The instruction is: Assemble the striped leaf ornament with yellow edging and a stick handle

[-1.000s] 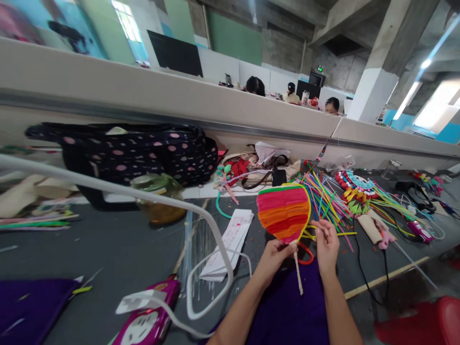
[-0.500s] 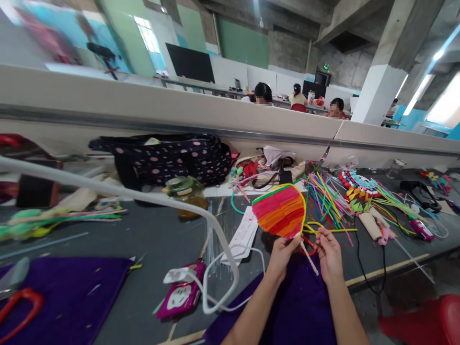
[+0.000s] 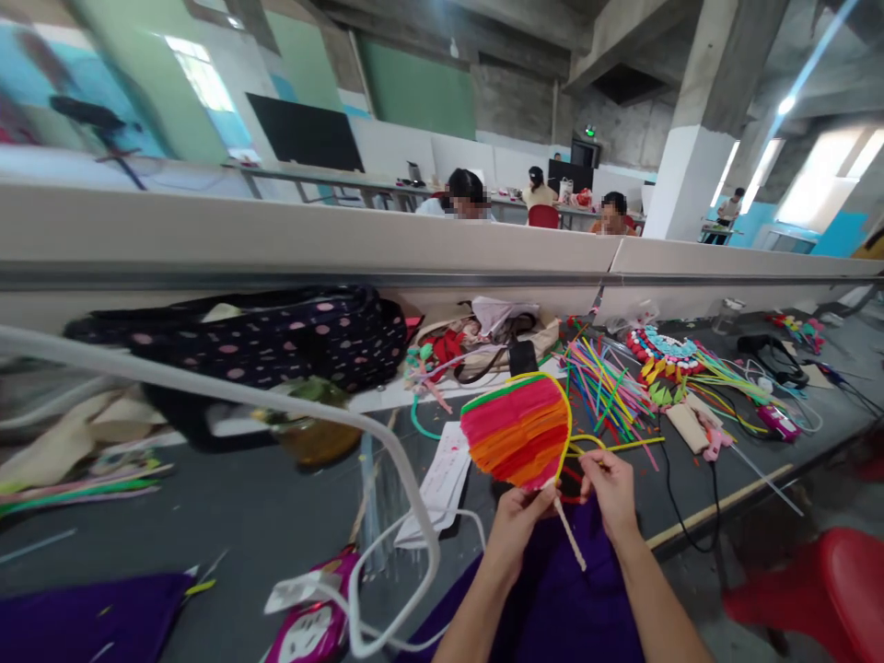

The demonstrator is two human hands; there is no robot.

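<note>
My left hand (image 3: 519, 517) is closed on the lower tip of a fan-shaped piece (image 3: 517, 431) made of pipe cleaners, held upright over the table edge. Its face is striped pink, red and orange, with green along the top and a yellow rim. From its base a cream twisted stem (image 3: 570, 536) points down. My right hand (image 3: 611, 488) pinches close beside the fan's right edge, where a yellow pipe cleaner (image 3: 586, 440) curves into the fingers. The fingertips partly hide what they grip. Red scissor-like handles (image 3: 570, 482) show behind the hands.
Loose coloured pipe cleaners (image 3: 614, 387) lie behind the hands, near a beaded round piece (image 3: 663, 354). A white cable (image 3: 407, 460) loops across the left, by a magenta box (image 3: 310, 626) and a glass jar (image 3: 314, 428). A dark dotted bag (image 3: 324, 341) leans on the partition. A red stool (image 3: 853, 589) stands right.
The camera view has turned, so the scene sits farther left and lower. My hands and the fan shift slightly with it; both hands keep much the same pose.
</note>
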